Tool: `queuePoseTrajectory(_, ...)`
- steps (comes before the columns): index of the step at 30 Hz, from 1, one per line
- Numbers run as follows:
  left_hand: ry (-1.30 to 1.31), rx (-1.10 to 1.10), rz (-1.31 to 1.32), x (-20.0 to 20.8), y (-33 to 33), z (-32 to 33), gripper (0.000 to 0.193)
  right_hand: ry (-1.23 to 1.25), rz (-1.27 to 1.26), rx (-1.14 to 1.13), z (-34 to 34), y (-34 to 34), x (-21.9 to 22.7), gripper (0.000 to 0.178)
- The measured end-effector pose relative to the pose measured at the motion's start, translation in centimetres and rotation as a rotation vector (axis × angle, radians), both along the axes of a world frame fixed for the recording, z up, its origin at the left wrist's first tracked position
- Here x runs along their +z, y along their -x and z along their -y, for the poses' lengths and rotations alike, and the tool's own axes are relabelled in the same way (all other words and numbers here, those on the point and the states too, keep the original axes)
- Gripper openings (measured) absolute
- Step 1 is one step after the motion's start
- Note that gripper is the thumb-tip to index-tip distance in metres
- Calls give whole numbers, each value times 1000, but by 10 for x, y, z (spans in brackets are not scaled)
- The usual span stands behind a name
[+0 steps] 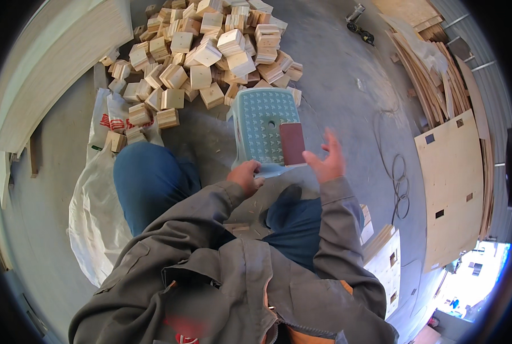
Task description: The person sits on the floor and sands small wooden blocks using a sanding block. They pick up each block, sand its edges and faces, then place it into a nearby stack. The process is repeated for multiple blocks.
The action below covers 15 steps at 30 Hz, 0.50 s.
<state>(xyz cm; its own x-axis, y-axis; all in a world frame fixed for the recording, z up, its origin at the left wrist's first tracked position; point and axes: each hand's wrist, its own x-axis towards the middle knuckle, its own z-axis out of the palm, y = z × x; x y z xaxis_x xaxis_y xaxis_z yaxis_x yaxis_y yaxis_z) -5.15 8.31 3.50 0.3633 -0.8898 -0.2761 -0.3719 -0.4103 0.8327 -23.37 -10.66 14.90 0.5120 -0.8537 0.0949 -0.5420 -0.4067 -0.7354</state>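
A pale blue-green plastic stool [259,129] with a raised pattern and a round hole in its top stands in front of me. On the right side of its top lies a flat reddish-brown sheet [292,144]; it may be sandpaper. My left hand [246,178] is at the stool's near left edge, fingers loosely bent and thumb apart, with nothing visible in it. Whether it touches the stool is unclear. Just right of the sheet, my right hand [328,160] is raised with its fingers spread, holding nothing.
Beyond the stool is a large heap of wooden blocks [200,77]. A white plastic sack [95,212] lies left of my knee. Pale boards [67,63] stand far left; plywood panels [452,189] stand on the right, near a looped cable [402,183]. A dark tool [360,33] lies farther off.
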Motion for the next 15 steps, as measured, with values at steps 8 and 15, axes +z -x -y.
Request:
queuePoseTrajectory(8, 211, 457, -195, -4, -26, 18, 53, 83, -404, 51, -1, -50, -65, 106)
queuePoseTrajectory(15, 292, 973, -237, -71, -106, 70, 59, 91, -470, 49, 0, -60, -72, 96)
